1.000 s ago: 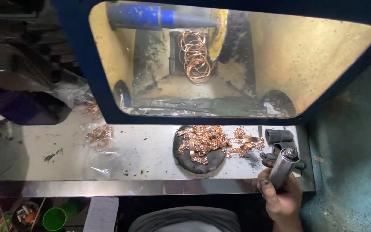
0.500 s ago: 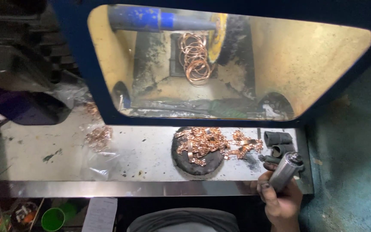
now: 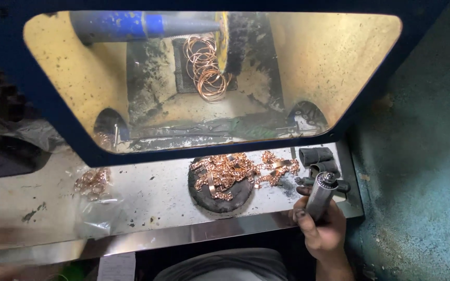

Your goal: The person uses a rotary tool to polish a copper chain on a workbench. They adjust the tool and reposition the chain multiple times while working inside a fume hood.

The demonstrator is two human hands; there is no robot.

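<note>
Grimy stainless steel formed the tabletop [image 3: 157,192] in front of a blue-framed polishing cabinet [image 3: 53,119], whose yellow-stained interior held a blue horizontal shaft [image 3: 126,25] and a bunch of thin copper-coloured wire rings [image 3: 207,67] hanging beside a dark buffing wheel [image 3: 243,44]. On the tabletop lay a round black pad [image 3: 220,195] heaped with a tangle of rose-gold chains and bands [image 3: 230,169], and further left a smaller heap of similar pieces [image 3: 92,181] sat on a clear plastic bag [image 3: 97,218]. Two short black rubber sleeves [image 3: 316,155] rested near the right end.

The person's right hand [image 3: 321,229] was closed around a silvery cylindrical metal handpiece [image 3: 320,195], fingers wrapped about its lower barrel, with the chuck end pointing up and away, just beside the jewellery heap at the tabletop's right front edge. The left hand did not show clearly; only a blur sat at the lower left edge.

The handpiece looked rigid, smooth and fairly heavy for its size, so likely slippery in dusty fingers; a full grip around the mid-barrel, away from the chuck, seemed the safest hold.
</note>
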